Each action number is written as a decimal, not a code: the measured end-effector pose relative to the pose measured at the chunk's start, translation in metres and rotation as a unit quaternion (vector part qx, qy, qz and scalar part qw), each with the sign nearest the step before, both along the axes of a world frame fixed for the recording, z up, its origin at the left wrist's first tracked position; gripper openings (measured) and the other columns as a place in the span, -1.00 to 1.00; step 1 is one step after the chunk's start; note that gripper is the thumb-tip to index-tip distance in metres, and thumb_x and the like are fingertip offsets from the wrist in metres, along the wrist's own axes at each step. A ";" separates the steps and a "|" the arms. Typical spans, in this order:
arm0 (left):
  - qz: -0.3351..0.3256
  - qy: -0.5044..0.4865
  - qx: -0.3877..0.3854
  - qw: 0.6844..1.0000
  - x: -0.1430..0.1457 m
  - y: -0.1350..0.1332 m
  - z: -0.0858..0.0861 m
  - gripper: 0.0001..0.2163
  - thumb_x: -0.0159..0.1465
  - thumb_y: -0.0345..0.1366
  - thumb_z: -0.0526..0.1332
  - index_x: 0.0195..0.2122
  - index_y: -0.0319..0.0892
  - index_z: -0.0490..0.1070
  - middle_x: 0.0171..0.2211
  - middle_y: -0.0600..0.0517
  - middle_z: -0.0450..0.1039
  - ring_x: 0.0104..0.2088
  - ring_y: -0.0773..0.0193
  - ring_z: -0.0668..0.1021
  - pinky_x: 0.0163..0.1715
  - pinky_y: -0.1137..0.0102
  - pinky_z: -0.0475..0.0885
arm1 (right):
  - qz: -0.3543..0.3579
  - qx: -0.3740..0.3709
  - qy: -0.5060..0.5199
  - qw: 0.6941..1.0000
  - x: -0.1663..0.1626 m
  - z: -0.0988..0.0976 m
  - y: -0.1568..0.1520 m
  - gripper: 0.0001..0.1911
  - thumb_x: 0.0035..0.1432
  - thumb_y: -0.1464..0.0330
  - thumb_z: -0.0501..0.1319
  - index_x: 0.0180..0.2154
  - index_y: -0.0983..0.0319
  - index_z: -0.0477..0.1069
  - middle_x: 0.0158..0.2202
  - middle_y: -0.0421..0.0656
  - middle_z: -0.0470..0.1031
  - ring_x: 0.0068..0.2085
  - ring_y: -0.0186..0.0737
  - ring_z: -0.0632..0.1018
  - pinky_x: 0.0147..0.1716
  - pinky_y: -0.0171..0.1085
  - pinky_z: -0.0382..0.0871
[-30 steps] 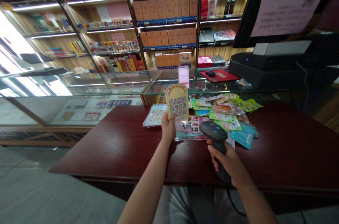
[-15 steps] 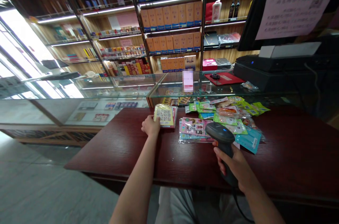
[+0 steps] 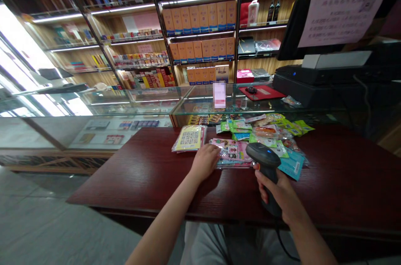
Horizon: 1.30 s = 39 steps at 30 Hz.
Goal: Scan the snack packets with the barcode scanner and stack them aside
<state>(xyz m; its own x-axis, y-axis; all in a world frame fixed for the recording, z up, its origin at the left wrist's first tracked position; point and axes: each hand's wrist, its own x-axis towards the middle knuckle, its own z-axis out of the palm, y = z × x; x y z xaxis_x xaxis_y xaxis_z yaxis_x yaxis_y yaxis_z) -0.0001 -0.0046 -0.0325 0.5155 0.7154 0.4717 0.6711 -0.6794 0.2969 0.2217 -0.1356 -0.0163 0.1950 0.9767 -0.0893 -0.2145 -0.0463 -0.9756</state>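
My right hand (image 3: 280, 192) is closed round the grip of a black barcode scanner (image 3: 265, 160) with a blue light, held over the dark red table (image 3: 140, 177). My left hand (image 3: 205, 160) rests at the left edge of a pink sticker packet (image 3: 233, 151) lying on a short stack; its fingers are curled on the packet's edge. To the left lies a yellow sticker sheet (image 3: 189, 137) on top of a small pile, with no hand on it. Behind the scanner lies a heap of green and blue snack packets (image 3: 269, 131).
A glass display counter (image 3: 150, 106) runs behind the table, with shelves of boxes (image 3: 200, 14) beyond. At the right stands a black till with a printer (image 3: 332, 73) and a paper notice (image 3: 341, 12). A red mouse mat (image 3: 260, 92) lies on the glass.
My left hand held the yellow sheet upright, laid it on the left pile, then let go and moved right to the pink packet. The scanner stayed about where it was.
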 end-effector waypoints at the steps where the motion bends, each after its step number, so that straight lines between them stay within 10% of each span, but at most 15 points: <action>1: -0.017 0.005 -0.005 1.000 0.006 -0.003 -0.006 -0.71 0.28 -0.18 0.15 0.00 -0.08 0.45 0.03 -0.12 0.45 0.09 0.03 0.42 0.14 0.14 0.25 | 0.001 0.001 -0.003 1.000 0.001 0.000 0.000 -0.51 -0.07 0.07 0.39 -0.20 0.22 0.36 -0.67 -0.38 0.29 -0.73 -0.44 0.25 -0.78 -0.44 0.16; 18: -0.022 0.061 0.023 0.998 0.002 -0.016 -0.026 -0.70 0.31 -0.33 0.10 0.04 -0.10 0.43 0.10 -0.14 0.41 0.03 0.08 0.48 0.02 0.21 0.40 | -0.022 0.016 -0.001 1.000 0.008 0.000 -0.004 -0.53 -0.05 0.08 0.39 -0.20 0.24 0.37 -0.66 -0.38 0.29 -0.73 -0.45 0.25 -0.80 -0.44 0.16; 28: 0.130 0.088 0.191 0.969 -0.007 -0.014 0.012 -0.75 0.32 -0.33 0.10 -0.05 -0.05 0.50 -0.28 -0.08 0.49 -0.20 0.11 0.45 -0.13 0.22 0.32 | 0.003 0.011 -0.007 1.000 0.006 0.001 -0.004 -0.51 -0.03 0.09 0.38 -0.16 0.24 0.35 -0.67 -0.38 0.30 -0.73 -0.45 0.26 -0.78 -0.45 0.17; 35: 0.182 -0.210 0.087 0.957 -0.007 0.019 0.028 -0.84 0.20 -0.34 0.19 -0.32 -0.10 0.59 -0.41 -0.01 0.44 -0.33 0.20 0.46 -0.29 0.34 0.31 | 0.021 0.029 -0.015 0.999 0.004 -0.002 -0.005 -0.55 0.04 0.09 0.34 -0.15 0.24 0.33 -0.69 -0.39 0.28 -0.73 -0.45 0.24 -0.76 -0.44 0.14; 39: 0.099 -0.480 -0.112 0.865 0.006 0.040 0.017 -0.87 0.07 -0.25 0.31 -0.41 -0.19 0.56 -0.47 0.03 0.48 -0.45 0.28 0.47 -0.37 0.39 0.35 | 0.021 0.018 -0.007 1.000 0.000 -0.004 -0.004 -0.51 0.01 0.08 0.36 -0.14 0.26 0.34 -0.68 -0.39 0.29 -0.73 -0.45 0.25 -0.77 -0.45 0.14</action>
